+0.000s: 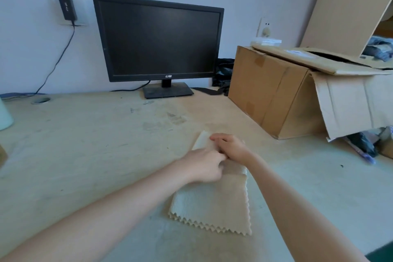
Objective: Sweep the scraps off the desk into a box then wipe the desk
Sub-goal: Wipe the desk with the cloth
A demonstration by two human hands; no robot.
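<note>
A beige cloth [214,204] with zigzag edges lies folded in layers on the pale, stained desk [89,147], near its middle. My left hand [202,166] pinches the cloth at its far part. My right hand [230,147] rests fingers-down on the cloth's far end, where a fold [202,139] curls up. The two hands touch each other over the cloth. A large brown cardboard box [274,95] lies on its side at the right, flaps open.
A black monitor [158,40] stands at the back centre, cables behind it. A pale green container [5,116] sits at the left edge. Dark bags and clutter [365,144] lie under the box flap at the right. A small dark speck [341,166] lies on the desk.
</note>
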